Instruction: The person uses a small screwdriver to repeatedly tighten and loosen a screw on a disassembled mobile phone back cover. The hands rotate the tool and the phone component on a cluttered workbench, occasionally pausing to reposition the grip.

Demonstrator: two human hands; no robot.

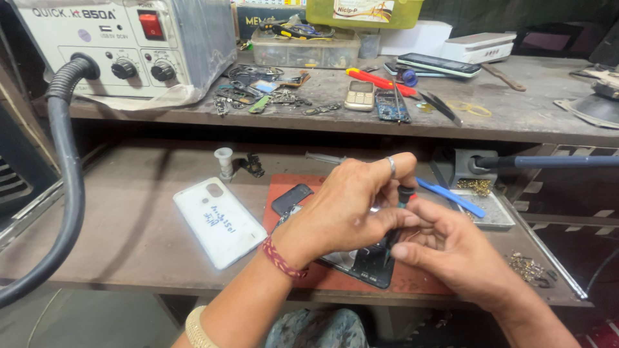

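While pinching one black-capped screwdriver (pixel 401 205) between thumb and forefinger, left hand (pixel 348 206) ringed, fingers pressed together on its top; right hand (pixel 451 248) curled below, fingertips closed round the shaft. Under both sets of fingers: one opened phone (pixel 361 261) on one red mat (pixel 419 280). Left of the fingers: one white back cover (pixel 219 220). Right of them: one blue pry tool (pixel 451 196) across one metal tray (pixel 493 216) holding brass wool. Beyond, on the upper shelf: one rework station (pixel 129 45), one keypad phone (pixel 359 95), one clear box (pixel 306 48) of small parts.
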